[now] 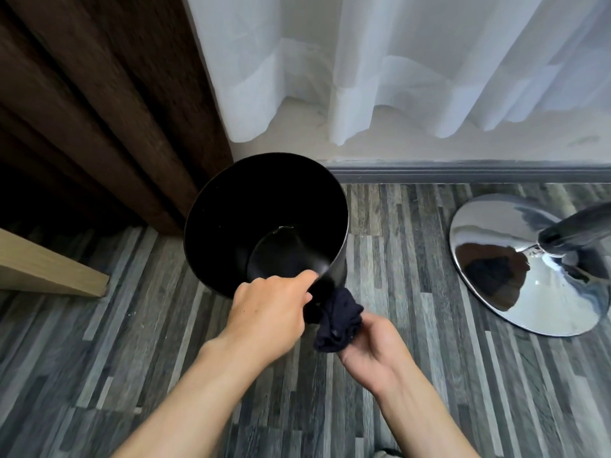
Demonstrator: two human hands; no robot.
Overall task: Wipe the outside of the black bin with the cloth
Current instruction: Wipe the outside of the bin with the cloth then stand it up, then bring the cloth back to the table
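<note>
Black bin (231,206) is seen standing on the floor (99,342), beside a brown curtain (99,110), mouth tilted toward the camera. Its near rim is gripped by the left hand (267,312), fingers curled over the edge. Just right, the dark cloth (339,320) is bunched in the closed right hand (373,345) and pressed against the near outer wall, directly ahead of both hands.

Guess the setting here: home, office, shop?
Probably a home or hotel-type room: sheer white curtains beside a brown drape, wood-look floor, and a chrome stool base near the bin.
</note>
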